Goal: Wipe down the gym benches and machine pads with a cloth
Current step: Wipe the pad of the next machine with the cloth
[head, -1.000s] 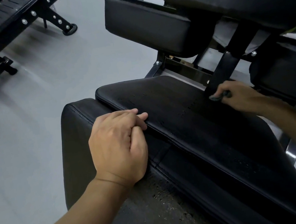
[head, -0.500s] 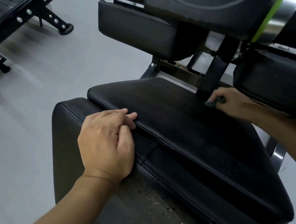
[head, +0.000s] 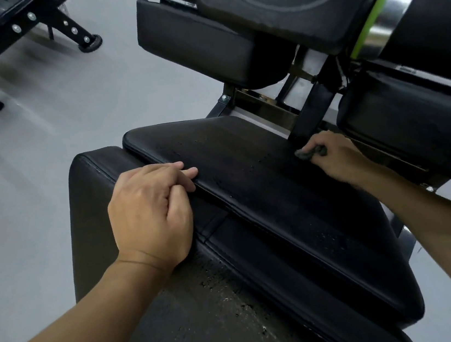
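A black seat pad [head: 248, 179] of a gym machine runs from centre to lower right, its surface speckled with droplets. My right hand [head: 331, 157] grips a small dark grey cloth [head: 309, 152] bunched in its fingers, pressed at the pad's far edge beside a black upright post [head: 311, 110]. My left hand [head: 149, 212] rests on the seam between this pad and a lower black pad [head: 97, 205], fingers curled over the upper pad's near edge. The lower pad's worn surface [head: 209, 316] shows flaked spots.
Above are a black arm pad [head: 190, 43], a backrest pad [head: 291, 1] and a roller with a chrome and green end [head: 387, 14]. Another black pad [head: 419, 131] sits at right. A second machine's black frame [head: 13, 29] stands at upper left on grey floor [head: 28, 139].
The view has shifted slightly, bringing the chrome roller into sight. My right hand with the cloth stays near the post, moving only a little; my left hand keeps its place on the pad edge.
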